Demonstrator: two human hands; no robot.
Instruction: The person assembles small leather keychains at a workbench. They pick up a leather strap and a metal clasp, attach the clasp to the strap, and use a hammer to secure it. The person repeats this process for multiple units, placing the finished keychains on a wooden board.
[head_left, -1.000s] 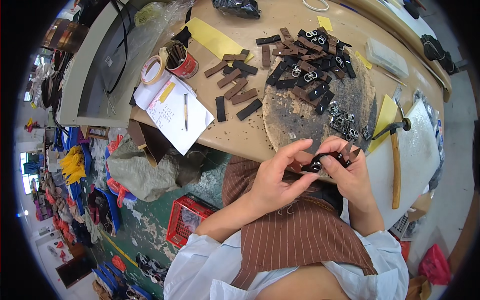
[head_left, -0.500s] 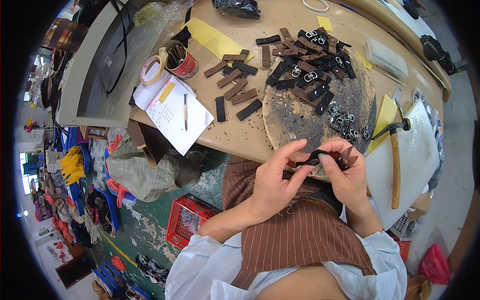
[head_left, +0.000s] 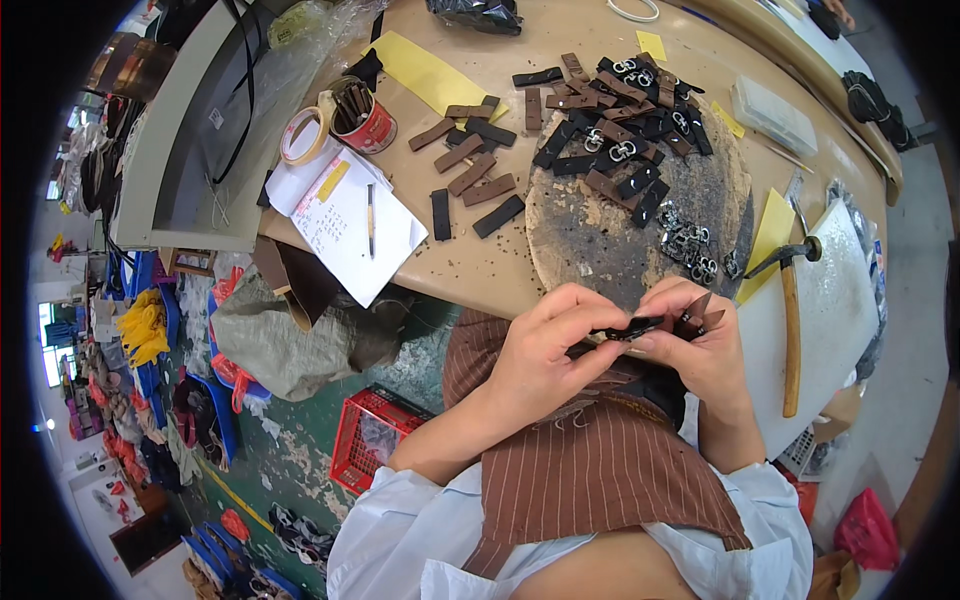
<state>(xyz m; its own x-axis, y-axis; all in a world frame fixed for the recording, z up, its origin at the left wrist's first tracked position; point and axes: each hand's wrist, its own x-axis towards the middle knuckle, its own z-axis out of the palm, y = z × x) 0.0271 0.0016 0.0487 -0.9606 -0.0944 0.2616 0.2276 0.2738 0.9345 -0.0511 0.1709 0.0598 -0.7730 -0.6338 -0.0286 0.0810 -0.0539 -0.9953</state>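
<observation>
Both hands meet over my lap, just in front of the round worn block. Between them is a black strap piece, pinched by the fingers and thumb of my left hand. My right hand grips its other end and also has several brown strap pieces tucked in its fingers. Fingers hide part of the black piece. On the block lie a heap of black and brown straps, some with silver ring buckles, and a small pile of loose silver buckles.
A hammer rests on a white board at the right. Leftward on the table are loose straps, a notebook with a pen, a tape roll and a red can. A red crate stands on the floor.
My hands have drawn closer together, the left fingers closing over the black strap piece. That piece has turned flatter, and the brown pieces in my right hand have tilted upward.
</observation>
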